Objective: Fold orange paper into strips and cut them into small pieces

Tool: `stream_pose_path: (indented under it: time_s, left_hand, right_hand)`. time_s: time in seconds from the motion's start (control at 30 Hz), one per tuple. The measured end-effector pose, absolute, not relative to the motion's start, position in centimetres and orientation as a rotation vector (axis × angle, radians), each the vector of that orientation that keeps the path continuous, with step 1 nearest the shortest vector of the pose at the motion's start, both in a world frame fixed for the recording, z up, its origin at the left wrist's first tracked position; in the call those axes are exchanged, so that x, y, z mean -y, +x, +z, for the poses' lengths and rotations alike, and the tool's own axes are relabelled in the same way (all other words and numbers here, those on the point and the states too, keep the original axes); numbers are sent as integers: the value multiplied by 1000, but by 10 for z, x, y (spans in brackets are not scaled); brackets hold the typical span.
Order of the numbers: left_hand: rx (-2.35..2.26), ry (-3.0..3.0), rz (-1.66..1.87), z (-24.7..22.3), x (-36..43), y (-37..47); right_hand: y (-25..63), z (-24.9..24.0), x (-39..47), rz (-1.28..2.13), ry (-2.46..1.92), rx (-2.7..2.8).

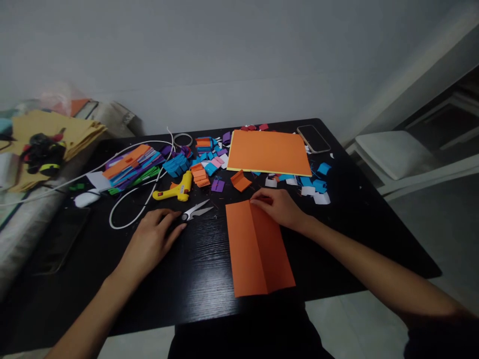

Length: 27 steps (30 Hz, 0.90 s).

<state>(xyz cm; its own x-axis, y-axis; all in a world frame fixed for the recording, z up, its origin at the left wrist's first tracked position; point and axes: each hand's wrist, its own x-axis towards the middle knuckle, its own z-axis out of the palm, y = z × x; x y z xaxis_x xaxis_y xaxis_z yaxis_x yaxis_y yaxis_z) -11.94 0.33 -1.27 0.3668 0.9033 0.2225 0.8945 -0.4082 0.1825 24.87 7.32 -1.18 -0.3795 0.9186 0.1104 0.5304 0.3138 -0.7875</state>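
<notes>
A pair of scissors lies with its blades spread on the dark tabletop, pointing right. My left hand is curled around its handle end, thumb and fingers on either side; the handles themselves are hidden. In front of me is an orange sheet of paper with a lengthwise crease, its right half raised slightly. At the top of that crease, my right hand pinches the sheet's far edge between thumb and fingers.
A yellow glue gun and a white cable lie beyond my left hand. Orange card sheets sit at the back among colored paper pieces. A phone rests back right; a white earbud case is left.
</notes>
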Motion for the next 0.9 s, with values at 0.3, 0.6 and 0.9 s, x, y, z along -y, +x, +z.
stream_pose_path:
  time_s: [0.3, 0.6, 0.9]
  left_hand:
    - [-1717, 2642, 418, -23, -9, -124]
    - [-1776, 2698, 567, -6, -1, -79]
    - [-1223, 2886, 313, -24, -4, 26]
  right_hand:
    - [253, -15, -61, 623, -1267, 2051]
    - [261, -19, -19, 470, -1108, 2422]
    - [247, -38, -12, 302, -1172, 2527]
